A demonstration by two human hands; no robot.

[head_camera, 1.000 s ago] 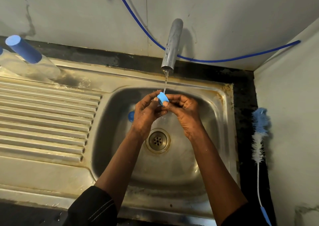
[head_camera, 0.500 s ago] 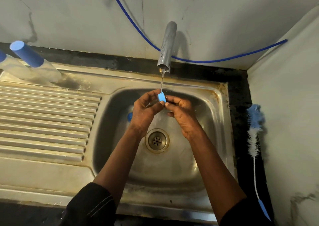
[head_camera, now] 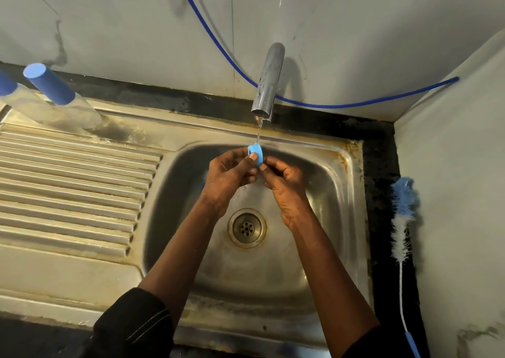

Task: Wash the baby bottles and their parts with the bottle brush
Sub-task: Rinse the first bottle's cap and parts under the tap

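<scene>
Pinching small blue plastic bottle part [head_camera: 255, 153] in left hand [head_camera: 226, 178] and right hand [head_camera: 287, 189] grips, directly under thin stream [head_camera: 258, 133] from grey metal tap [head_camera: 268, 81], presumably for rinsing.

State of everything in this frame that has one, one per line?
Tap: running, thin stream.
Blue part: under the stream, pinched by left hand.
Right hand: fingers curled, thumb at the part's edge.
Drain: unplugged.
Bottle brush: lying untouched on the counter.
Bottles: capped, on drainboard.
</scene>
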